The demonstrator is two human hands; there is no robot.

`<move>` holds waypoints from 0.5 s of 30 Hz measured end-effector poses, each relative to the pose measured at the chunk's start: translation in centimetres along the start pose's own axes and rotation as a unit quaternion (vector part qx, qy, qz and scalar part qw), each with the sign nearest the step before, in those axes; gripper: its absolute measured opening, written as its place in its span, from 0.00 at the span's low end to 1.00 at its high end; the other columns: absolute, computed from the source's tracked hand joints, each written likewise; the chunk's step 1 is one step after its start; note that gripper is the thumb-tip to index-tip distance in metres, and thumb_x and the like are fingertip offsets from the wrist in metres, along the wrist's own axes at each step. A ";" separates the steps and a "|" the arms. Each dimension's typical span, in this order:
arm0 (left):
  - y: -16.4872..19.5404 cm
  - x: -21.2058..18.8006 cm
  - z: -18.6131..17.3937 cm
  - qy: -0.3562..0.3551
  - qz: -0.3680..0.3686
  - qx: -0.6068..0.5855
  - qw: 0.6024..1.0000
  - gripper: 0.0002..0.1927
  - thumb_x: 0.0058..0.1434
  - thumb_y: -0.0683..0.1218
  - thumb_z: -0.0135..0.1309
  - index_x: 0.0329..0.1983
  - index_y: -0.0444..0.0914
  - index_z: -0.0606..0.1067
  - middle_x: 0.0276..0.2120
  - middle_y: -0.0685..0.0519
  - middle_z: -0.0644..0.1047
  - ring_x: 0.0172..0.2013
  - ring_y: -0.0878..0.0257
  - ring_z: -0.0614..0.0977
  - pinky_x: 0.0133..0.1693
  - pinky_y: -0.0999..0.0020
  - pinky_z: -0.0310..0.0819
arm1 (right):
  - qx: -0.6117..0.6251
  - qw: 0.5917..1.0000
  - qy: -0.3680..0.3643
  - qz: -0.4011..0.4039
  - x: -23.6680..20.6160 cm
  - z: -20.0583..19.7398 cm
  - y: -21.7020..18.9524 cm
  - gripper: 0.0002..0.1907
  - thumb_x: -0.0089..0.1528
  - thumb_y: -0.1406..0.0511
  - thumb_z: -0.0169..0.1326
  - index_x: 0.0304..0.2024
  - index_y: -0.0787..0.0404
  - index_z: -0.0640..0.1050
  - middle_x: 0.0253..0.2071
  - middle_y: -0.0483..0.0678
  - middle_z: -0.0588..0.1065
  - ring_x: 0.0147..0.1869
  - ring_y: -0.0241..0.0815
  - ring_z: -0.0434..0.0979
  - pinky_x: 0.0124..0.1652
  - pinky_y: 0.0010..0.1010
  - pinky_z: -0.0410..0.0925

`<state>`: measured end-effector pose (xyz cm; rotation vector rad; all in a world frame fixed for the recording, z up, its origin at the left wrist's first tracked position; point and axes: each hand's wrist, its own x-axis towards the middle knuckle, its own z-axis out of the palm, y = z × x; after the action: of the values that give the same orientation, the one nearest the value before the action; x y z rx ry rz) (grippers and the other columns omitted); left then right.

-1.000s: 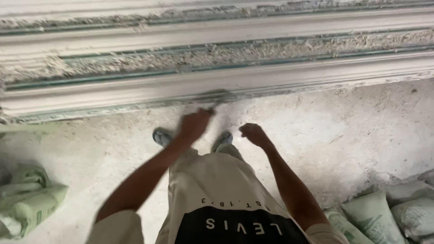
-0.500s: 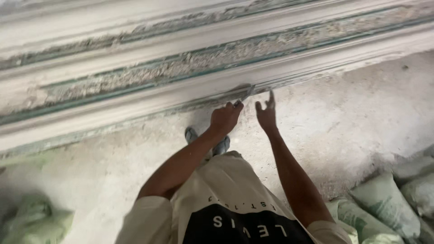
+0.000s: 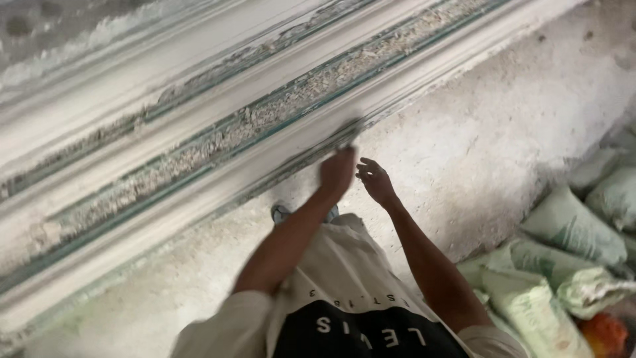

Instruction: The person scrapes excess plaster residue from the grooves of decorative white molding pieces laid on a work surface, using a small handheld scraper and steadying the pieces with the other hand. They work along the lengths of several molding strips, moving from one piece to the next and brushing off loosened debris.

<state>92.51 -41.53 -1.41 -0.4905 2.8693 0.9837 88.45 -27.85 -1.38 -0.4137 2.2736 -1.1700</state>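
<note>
White plaster coats the long moulded strip point(image 3: 278, 142), which runs diagonally across the floor point(image 3: 464, 146) ahead of the person. Working it well likely calls for steady, even pressure along its edge. The left hand point(image 3: 336, 171) blurs against that edge, fingers apparently together; the right hand point(image 3: 376, 180) hovers just beside, fingers apart, holding nothing. Pale green sacks point(image 3: 563, 265) lie well apart.

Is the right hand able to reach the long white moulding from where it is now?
Probably yes. The right hand hangs open close beside the left hand, which is already at the edge of the white moulding. Nothing visible lies between them.
</note>
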 end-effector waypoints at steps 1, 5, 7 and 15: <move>1.3 1.3 0.5 0.007 -0.002 -0.031 0.999 0.13 0.78 0.51 0.43 0.46 0.40 0.74 0.39 0.42 0.80 0.36 0.45 0.84 0.40 0.47 0.77 | -0.044 0.999 0.006 0.001 -0.2 -0.1 0.1 0.20 0.71 0.68 0.48 0.65 0.63 0.73 0.48 0.56 0.82 0.47 0.44 0.82 0.44 0.29 0.74; 2.3 2.2 0.5 0.053 0.078 0.028 0.995 0.14 0.66 0.46 0.47 0.53 0.39 0.71 0.41 0.39 0.77 0.31 0.44 0.84 0.30 0.48 0.77 | 0.122 0.991 0.021 0.047 -1.4 -1.3 1.4 0.21 0.69 0.67 0.46 0.65 0.62 0.70 0.55 0.51 0.80 0.51 0.39 0.82 0.43 0.30 0.72; 0.4 0.4 -0.2 0.070 0.086 0.007 0.994 0.10 0.71 0.46 0.46 0.53 0.41 0.72 0.41 0.39 0.77 0.30 0.43 0.83 0.30 0.46 0.76 | 0.148 0.986 0.031 0.070 -2.0 -2.3 2.4 0.21 0.69 0.66 0.47 0.65 0.61 0.70 0.56 0.50 0.79 0.51 0.39 0.81 0.44 0.30 0.73; -4.0 -5.0 -2.5 0.002 -0.007 0.077 0.997 0.18 0.67 0.44 0.44 0.58 0.46 0.75 0.43 0.43 0.77 0.26 0.46 0.83 0.27 0.47 0.76 | 0.201 0.969 0.053 0.131 0.1 -6.8 7.1 0.21 0.70 0.65 0.45 0.66 0.60 0.70 0.56 0.50 0.79 0.52 0.39 0.82 0.46 0.31 0.73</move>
<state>98.59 -44.64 -0.94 -0.4974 2.9104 0.7530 84.13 -19.39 -3.96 0.1042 2.0262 -1.4928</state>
